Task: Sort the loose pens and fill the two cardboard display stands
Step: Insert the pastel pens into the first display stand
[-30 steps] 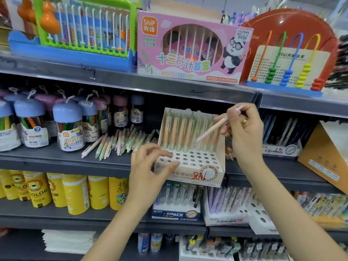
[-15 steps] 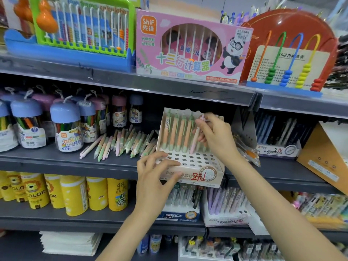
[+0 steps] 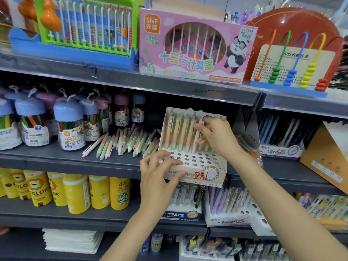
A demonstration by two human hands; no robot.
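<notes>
The right hand [image 3: 216,136] pinches a pale pink pen [image 3: 196,137] between thumb and fingertips, its lower end at the back row of holes in the cardboard display stand [image 3: 194,162] on the middle shelf [image 3: 56,157]. The left hand [image 3: 160,174] grips the stand's front left corner, thumb on the printed front and fingers on the holed top. Four orange-and-green pens [image 3: 178,132] stand in the back row just left of the pink one; the front rows are unfilled. Loose pens [image 3: 122,142] lie in a heap on the shelf beside the stand.

The pens look light, stiff and smooth, best pinched at mid-barrel. The stand is thin card, likely to slide or tip unless braced. The right hand covers the stand's right side, so what stands there is unclear. Which nearby box is the second stand, I cannot tell.
</notes>
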